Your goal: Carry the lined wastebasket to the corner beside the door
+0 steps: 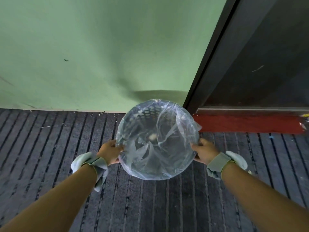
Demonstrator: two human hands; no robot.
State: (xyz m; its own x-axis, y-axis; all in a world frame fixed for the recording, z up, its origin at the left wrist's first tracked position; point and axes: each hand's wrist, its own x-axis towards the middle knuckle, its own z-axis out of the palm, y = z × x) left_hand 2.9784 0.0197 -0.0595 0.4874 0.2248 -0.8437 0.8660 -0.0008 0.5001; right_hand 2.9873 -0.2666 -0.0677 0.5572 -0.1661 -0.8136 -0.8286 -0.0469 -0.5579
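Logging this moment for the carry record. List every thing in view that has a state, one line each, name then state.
wastebasket: upright, held at its rim by both hands, near the wall and door corner; whether it touches the floor cannot be told.
liner: fitted inside, folded over the rim, clear, crinkled.
left hand: shut on the rim.
right hand: shut on the rim.
door: dark; open or shut cannot be told.

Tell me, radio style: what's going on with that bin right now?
Left hand and right hand grip opposite sides of the rim. Lined wastebasket near the corner of green wall and door. Nothing in the way.
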